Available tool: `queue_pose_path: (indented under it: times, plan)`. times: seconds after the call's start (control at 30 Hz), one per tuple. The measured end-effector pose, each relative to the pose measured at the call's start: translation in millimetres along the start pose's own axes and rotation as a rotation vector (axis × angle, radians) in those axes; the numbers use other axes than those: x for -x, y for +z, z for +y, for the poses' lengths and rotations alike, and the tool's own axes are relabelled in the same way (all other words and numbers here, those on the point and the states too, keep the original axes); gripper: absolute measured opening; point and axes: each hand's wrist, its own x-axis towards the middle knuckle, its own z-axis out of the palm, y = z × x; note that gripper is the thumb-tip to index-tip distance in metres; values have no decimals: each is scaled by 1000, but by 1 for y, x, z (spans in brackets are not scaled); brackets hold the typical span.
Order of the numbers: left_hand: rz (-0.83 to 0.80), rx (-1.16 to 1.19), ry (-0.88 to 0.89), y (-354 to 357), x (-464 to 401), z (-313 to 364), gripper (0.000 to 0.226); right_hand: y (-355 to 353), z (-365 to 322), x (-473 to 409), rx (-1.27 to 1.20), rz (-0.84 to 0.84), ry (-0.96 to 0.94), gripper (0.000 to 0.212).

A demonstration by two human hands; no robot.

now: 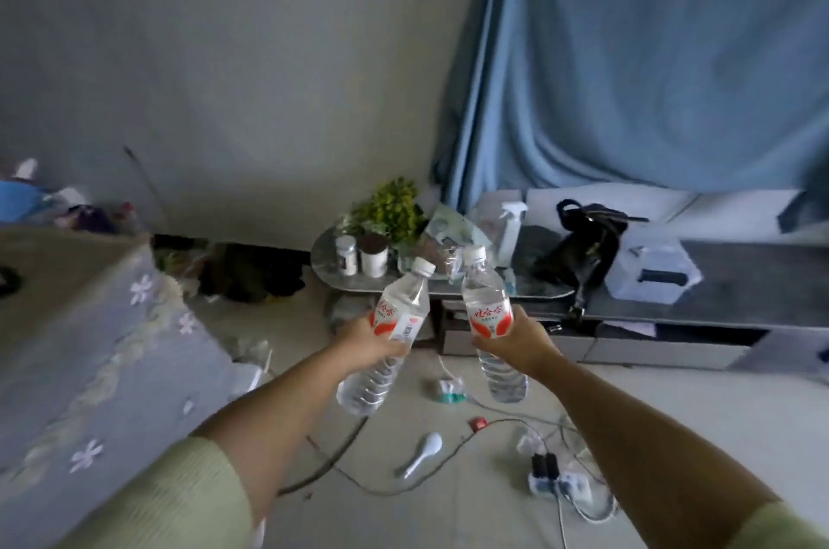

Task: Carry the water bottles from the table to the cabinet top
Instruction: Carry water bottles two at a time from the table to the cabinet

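Hands (365,340) gripping clear bottles (489,324) — red-white labels, white caps

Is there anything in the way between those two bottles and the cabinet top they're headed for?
Nothing blocks the air path. The left bottle and right bottle face a crowded cabinet top: spray bottle, black bag, clear box. Cables cross the floor.

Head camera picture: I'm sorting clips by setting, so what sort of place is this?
Probably a lived-in room of a home. A blue curtain hangs over a low cabinet crowded with a black bag and a spray bottle, and a spoon lies on the floor.
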Motion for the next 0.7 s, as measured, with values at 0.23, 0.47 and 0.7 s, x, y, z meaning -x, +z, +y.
queue_pose_path:
  times: [0.23, 0.47, 0.7]
  plan:
    - [-222, -69, 181, 69, -53, 93, 64, -75, 75, 40, -83, 293, 198, 61]
    - [-480, -126, 434, 179, -32, 178, 45, -139, 138, 101, -185, 515, 341, 63]
    - [-664, -247, 633, 302, -9, 267, 44, -215, 209, 138, -309, 691, 422, 54]
